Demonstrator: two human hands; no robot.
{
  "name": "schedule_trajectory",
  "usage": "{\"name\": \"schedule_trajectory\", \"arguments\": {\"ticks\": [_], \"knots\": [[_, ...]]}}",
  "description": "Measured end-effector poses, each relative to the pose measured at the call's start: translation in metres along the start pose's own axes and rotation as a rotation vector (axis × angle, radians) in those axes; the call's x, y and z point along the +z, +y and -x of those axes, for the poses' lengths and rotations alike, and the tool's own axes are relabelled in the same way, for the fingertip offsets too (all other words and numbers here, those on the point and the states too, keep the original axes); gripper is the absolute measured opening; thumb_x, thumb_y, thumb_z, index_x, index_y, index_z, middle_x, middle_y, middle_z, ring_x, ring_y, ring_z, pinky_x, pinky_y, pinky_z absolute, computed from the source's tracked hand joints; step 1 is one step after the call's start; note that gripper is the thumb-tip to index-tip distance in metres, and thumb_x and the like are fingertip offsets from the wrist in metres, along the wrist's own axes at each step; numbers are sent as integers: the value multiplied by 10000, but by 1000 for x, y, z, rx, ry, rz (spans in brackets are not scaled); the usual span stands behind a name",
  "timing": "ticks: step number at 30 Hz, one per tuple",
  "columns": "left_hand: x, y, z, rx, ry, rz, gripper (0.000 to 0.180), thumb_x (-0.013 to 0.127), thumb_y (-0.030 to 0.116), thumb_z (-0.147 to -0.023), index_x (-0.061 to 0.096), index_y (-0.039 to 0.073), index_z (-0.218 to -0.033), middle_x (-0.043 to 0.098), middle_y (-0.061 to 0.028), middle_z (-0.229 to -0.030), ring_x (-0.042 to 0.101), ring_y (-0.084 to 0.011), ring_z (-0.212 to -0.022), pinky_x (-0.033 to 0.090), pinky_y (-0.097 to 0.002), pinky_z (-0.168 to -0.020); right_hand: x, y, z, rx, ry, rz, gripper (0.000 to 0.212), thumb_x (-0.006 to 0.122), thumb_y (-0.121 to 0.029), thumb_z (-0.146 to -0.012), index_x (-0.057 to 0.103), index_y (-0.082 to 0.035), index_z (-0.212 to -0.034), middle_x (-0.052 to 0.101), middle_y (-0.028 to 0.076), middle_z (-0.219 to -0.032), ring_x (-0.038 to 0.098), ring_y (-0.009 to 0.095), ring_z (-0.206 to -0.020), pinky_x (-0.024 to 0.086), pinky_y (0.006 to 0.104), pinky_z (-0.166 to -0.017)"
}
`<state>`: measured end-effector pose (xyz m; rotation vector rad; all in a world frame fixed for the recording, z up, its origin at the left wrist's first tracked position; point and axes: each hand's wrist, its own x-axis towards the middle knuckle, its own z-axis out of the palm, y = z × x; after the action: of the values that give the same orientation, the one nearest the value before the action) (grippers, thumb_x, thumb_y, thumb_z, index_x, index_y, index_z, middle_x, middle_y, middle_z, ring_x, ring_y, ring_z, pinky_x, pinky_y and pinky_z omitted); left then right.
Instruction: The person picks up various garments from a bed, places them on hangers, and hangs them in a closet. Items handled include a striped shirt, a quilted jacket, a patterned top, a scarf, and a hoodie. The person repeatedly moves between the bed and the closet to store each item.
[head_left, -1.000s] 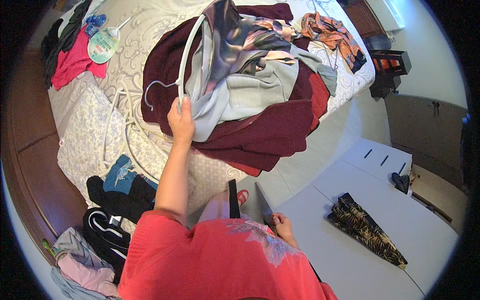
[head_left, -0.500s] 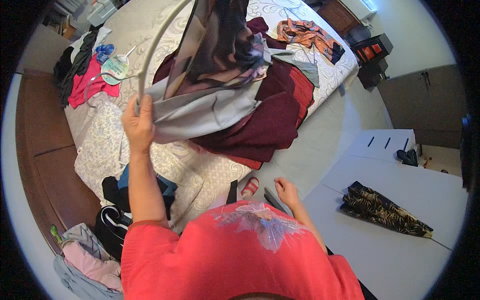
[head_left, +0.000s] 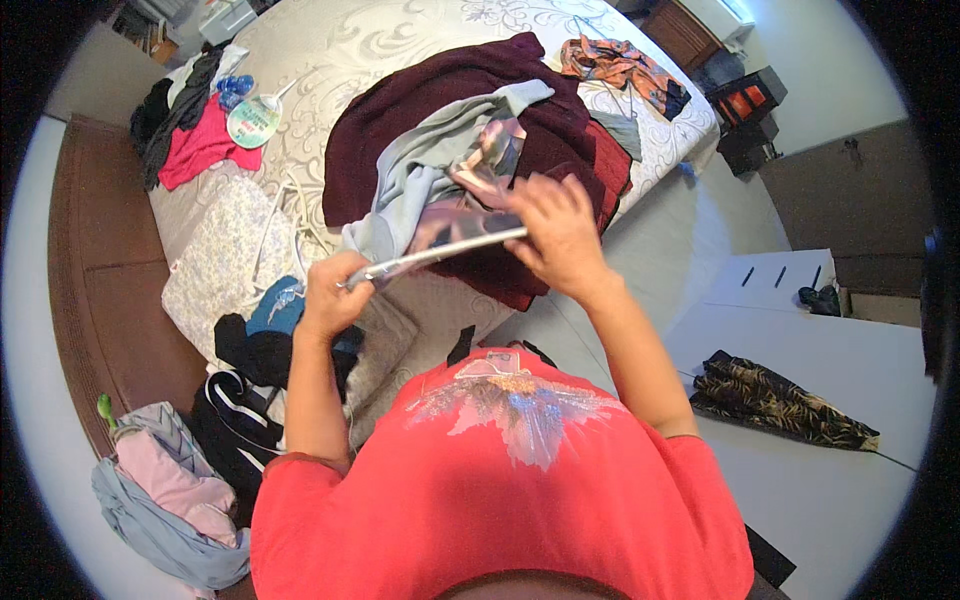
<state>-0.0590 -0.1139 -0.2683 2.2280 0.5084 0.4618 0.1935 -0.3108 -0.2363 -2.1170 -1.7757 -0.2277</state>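
A pale clothes hanger slants across in front of me, seen nearly edge-on. My left hand is closed around its left end. My right hand is at the other end, its thumb below and its slightly blurred fingers above, on dark cloth there. From the hanger a garment with a purple-brown print and light grey fabric trails away onto the bed. Beneath it lies a large dark maroon cloth with a red part showing at its right side.
The bed has a patterned cover. Pink clothing, a round fan and an orange patterned garment lie on it. Dark clothes are at my left. A black-and-gold printed garment lies on a white surface at right.
The hanger has come down and nearer, from upright to slanting across. My right hand has risen from my side to its other end. The printed garment has lowered, uncovering more maroon cloth.
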Motion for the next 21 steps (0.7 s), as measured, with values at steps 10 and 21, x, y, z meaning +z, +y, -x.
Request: {"name": "schedule_trajectory", "arguments": {"ticks": [10, 21], "knots": [[18, -69, 75, -88, 176, -210, 269, 431, -9, -706, 554, -2, -945, 559, -205, -898, 529, -396, -880, 423, -415, -797, 44, -34, 50, -46, -147, -240, 141, 624, -149, -710, 503, -83, -734, 502, 95, -670, 546, 280, -639, 446, 404, -573], [-32, -21, -23, 13, 471, -180, 436, 624, 137, -784, 512, 6, -1184, 546, -178, -1110, 520, -320, -1042, 394, -353, -915, -55, 33, -5, 241, 18, -398, 81, 627, -129, -732, 625, -58, -772, 581, 89, -688, 566, 205, -594, 434, 310, -537]]}}
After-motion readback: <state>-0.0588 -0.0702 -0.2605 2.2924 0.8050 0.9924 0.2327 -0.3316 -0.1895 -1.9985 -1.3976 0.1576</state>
